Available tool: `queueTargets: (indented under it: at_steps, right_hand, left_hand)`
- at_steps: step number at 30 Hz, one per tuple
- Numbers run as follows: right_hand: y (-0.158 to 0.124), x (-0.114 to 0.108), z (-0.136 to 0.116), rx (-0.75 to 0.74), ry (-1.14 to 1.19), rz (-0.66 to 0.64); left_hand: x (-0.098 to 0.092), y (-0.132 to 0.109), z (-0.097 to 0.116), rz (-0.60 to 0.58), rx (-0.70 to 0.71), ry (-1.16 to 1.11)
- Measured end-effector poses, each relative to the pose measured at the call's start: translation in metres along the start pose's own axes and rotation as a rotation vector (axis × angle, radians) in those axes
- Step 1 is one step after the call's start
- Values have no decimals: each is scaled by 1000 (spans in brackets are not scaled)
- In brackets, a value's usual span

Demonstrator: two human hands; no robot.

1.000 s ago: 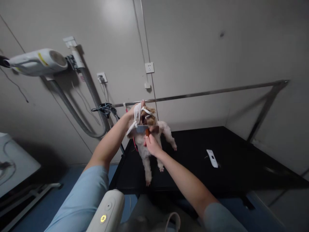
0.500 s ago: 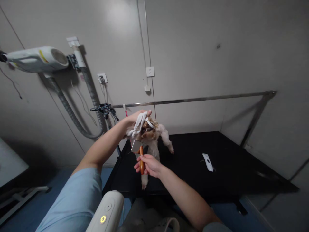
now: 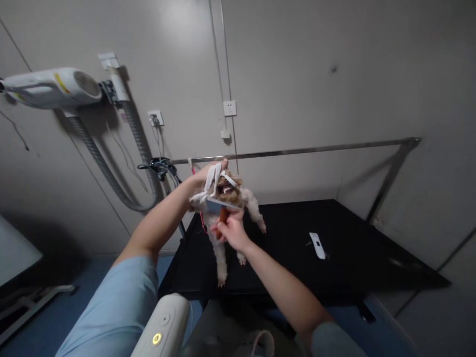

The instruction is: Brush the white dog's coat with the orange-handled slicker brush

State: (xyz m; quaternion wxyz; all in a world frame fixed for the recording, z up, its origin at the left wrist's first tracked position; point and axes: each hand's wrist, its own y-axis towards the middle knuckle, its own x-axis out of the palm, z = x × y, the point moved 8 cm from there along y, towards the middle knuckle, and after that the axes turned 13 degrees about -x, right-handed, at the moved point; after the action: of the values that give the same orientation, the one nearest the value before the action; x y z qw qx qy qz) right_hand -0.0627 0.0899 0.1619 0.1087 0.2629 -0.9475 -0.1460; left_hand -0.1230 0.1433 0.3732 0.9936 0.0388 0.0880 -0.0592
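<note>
Dog (image 3: 234, 197) and black table (image 3: 293, 233) come first for us: the animal, pale and curly with a browner face, has its paws on the near left part of the table top, and a long metal bar (image 3: 297, 150) runs along the wall behind. Our left arm reaches forward and inward, the elbow slightly bent, bringing the left hand (image 3: 210, 172) up against the side of the dog's head with the thumb tip uppermost; most of its fingers are hidden, so we cannot tell how far they close. Our right arm slants up from the lower right, and at the dog's chest our right hand (image 3: 233, 232) is wrapped around the orange-brown handle of a brush (image 3: 223, 216). The dog's head sits beside the left hand and above the right grip, mouth open and teeth showing. Beyond that grip, the brush's flat head lies just under the chin; we cannot tell whether it touches the fur. Well to the right on the table lies a white handheld device (image 3: 317, 246). White band (image 3: 212, 182) strips hang by the left hand, and a thin pinkish-red cord (image 3: 203, 221) shows beside the chest.
</note>
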Motion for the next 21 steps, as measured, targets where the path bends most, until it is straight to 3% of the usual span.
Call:
queueTargets:
  at_steps: [1, 3, 6, 8, 11, 13, 16, 17, 19, 21]
  right_hand:
    - [4, -4, -7, -21, -16, 56]
    - [1, 0, 4, 99, -17, 63]
    - [-20, 21, 35, 369, 75, -112]
    - [-19, 24, 29, 299, 112, -138]
    - [0, 5, 0, 40, 36, 9]
    - [3, 1, 2, 79, -15, 35]
    - [-10, 14, 27, 324, 34, -113]
    - [-13, 17, 29, 342, 65, -154]
    - [-6, 12, 15, 224, 89, -140]
    - [8, -4, -5, 46, 45, -37]
  left_hand:
    - [2, 2, 0, -9, -3, 11]
    - [1, 5, 2, 3, -8, 34]
    - [-4, 8, 3, 42, -30, 59]
    - [-6, 9, 2, 43, -53, 67]
    - [-6, 10, 2, 35, -72, 61]
    - [-8, 9, 3, 65, -66, 62]
    - [-14, 4, 5, 128, -41, 61]
    - [-16, 2, 4, 136, -33, 47]
    - [-20, 0, 1, 146, -37, -6]
    - [-26, 0, -4, 151, -48, -80]
